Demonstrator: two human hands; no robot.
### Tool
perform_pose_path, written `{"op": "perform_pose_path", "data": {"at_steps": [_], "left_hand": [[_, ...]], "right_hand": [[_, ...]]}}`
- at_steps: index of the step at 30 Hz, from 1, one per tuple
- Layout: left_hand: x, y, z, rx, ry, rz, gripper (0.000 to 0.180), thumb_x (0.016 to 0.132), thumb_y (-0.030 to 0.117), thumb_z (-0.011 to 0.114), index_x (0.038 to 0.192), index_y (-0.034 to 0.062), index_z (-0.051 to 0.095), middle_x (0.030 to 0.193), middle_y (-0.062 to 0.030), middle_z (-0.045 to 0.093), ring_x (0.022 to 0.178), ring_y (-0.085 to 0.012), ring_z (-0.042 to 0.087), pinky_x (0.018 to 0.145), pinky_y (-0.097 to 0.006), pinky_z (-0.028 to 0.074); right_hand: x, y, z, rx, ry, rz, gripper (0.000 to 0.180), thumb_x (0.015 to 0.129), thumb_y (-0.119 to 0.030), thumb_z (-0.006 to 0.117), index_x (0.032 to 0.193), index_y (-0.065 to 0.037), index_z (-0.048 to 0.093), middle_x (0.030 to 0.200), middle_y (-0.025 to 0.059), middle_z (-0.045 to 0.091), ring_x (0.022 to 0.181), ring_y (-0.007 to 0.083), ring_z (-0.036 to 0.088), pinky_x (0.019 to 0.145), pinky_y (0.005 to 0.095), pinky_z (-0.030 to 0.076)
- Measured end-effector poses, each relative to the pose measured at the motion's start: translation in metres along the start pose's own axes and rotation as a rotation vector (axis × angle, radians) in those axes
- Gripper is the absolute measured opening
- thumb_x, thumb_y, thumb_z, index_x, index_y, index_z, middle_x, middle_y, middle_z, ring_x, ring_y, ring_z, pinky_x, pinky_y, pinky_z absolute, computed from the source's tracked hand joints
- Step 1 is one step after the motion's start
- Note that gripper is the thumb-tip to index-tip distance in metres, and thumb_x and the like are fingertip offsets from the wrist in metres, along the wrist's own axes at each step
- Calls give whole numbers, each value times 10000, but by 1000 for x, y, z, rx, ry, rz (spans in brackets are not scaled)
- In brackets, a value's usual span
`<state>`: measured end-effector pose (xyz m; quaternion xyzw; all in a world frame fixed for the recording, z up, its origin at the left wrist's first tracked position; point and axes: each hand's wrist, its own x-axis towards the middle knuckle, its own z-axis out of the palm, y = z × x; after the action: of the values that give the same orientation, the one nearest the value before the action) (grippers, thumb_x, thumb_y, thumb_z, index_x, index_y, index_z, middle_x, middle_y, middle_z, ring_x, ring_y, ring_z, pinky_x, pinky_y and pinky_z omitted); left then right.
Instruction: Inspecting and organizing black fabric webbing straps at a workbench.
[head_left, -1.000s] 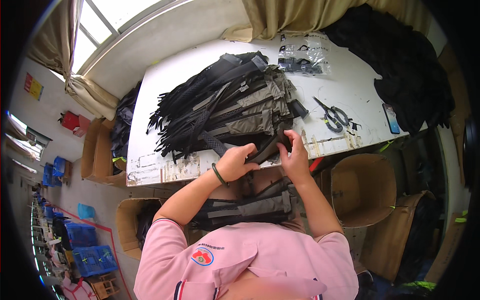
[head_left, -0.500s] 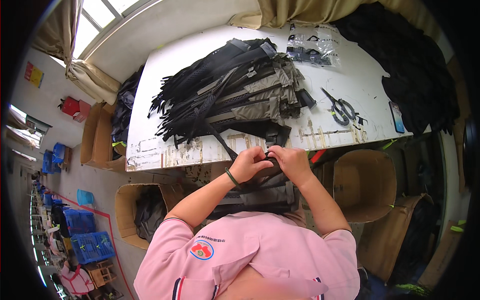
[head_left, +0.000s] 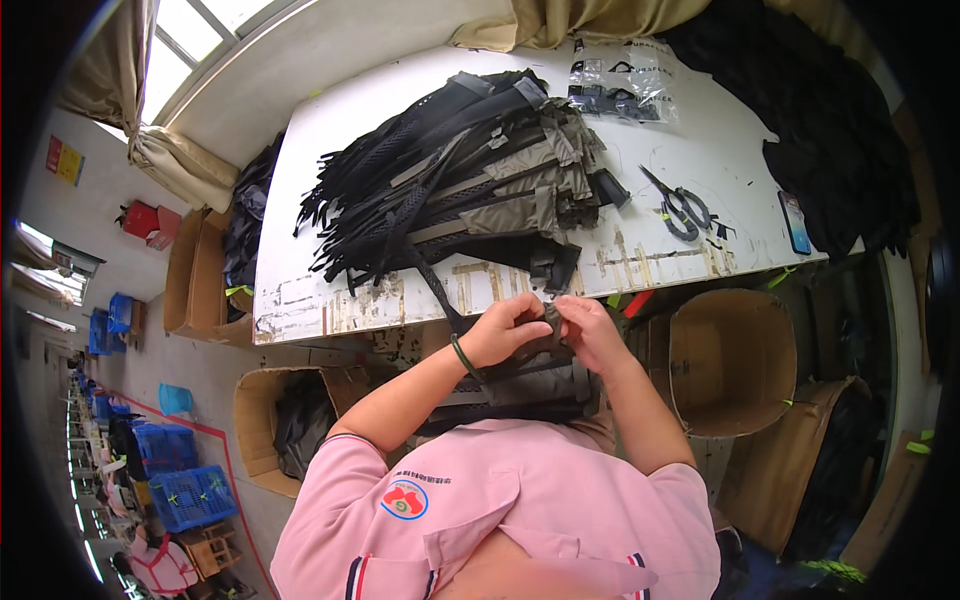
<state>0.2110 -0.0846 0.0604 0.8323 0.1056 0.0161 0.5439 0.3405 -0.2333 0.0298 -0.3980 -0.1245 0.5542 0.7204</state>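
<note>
At the table's front edge, my left hand (head_left: 505, 332) and my right hand (head_left: 592, 335) are close together, fingers pinched on a grey-black fabric strap piece (head_left: 552, 318). Its grey end shows between the fingertips; the exact grip is partly hidden. A black webbing strap (head_left: 436, 290) runs from the heap down to my left hand. Just beyond my hands, a black flap with a dark buckle-like part (head_left: 545, 268) lies at the edge. The heap of black mesh and grey strap pieces (head_left: 470, 180) covers the middle of the table. More dark fabric (head_left: 510, 390) rests on my lap.
Black-handled scissors (head_left: 685, 208) and a phone (head_left: 794, 222) lie on the white table (head_left: 640, 265). Behind them is a clear bag of black buckles (head_left: 622, 90). Black fabric (head_left: 840, 140) is piled at the right. Cardboard boxes (head_left: 733, 362) stand below, on both sides.
My fingertips have come slightly apart, and the right hand has shifted a little to the right. More of the grey fabric now shows between them.
</note>
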Motion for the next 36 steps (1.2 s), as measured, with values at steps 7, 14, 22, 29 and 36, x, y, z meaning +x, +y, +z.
{"op": "perform_pose_path", "data": {"at_steps": [7,14,22,29,36], "left_hand": [[7,4,-19,-297,69,154,211,842,-80,519,928,28,680,883,-34,597,865,-173,537,818,-271,417],[4,25,-18,-493,-6,125,162,876,2,555,998,26,659,905,-38,607,834,-119,532,772,-268,428],[6,9,-19,-216,21,-151,260,929,227,612,964,-24,668,816,-62,680,745,-114,544,725,-285,479],[5,22,-18,-551,-29,-316,243,949,250,603,912,25,687,800,18,645,711,-59,541,635,-251,463],[4,25,-29,-383,-69,-366,417,996,389,506,920,10,664,826,24,632,737,-61,537,651,-241,457]], "right_hand": [[-19,-3,5,-121,-253,18,150,916,-100,610,1059,-55,610,892,-2,632,831,94,592,767,232,464],[-14,4,10,-651,102,-260,100,937,-69,563,1032,-38,558,837,35,625,718,79,586,653,246,483],[-16,-26,12,-447,344,-498,179,916,-108,623,1053,-37,533,631,5,500,574,50,501,524,212,405],[-9,-13,13,-732,147,-241,154,854,-125,713,876,-39,588,784,1,598,659,93,534,618,243,460],[-5,-29,0,-117,349,-309,169,923,-173,638,1000,-34,579,788,-21,560,687,62,542,663,207,485]]}}
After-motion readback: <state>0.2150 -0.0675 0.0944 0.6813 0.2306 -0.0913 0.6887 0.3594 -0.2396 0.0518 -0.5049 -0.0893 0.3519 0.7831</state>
